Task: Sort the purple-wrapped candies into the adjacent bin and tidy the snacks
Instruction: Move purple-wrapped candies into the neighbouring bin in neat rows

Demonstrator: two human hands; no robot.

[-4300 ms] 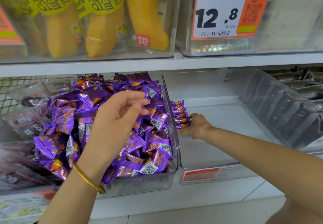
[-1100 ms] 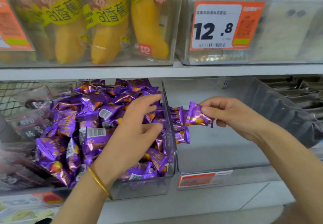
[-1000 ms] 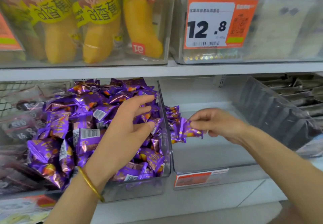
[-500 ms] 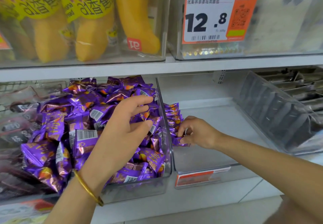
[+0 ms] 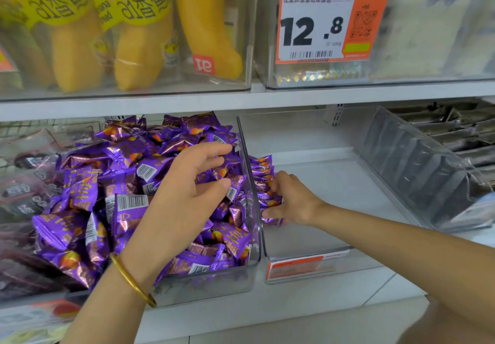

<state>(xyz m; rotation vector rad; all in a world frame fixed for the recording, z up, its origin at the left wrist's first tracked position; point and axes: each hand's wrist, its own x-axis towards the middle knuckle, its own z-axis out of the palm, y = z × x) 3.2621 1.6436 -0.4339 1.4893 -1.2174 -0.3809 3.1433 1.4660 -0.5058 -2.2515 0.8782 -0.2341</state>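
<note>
- Since 1.1 s ago, right hand [image 5: 292, 199] down from mid-air, pinching purple foil-wrapped candies [image 5: 263, 174] at clear plastic bin's [image 5: 348, 204] 9 o'clock: stacking step.
- Left hand [image 5: 187, 196] over heap [image 5: 88, 201], grip unclear.
- Next: release, fetch 1 more.

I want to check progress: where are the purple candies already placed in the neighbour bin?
Head view: the candy row lines the left wall of the right bin, beside the full bin; the right hand grips its near end.

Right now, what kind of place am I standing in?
Probably a shop's snack aisle: an orange price tag reading 12.8 with a barcode, and a clear bin heaped with purple candies on a white shelf.
</note>
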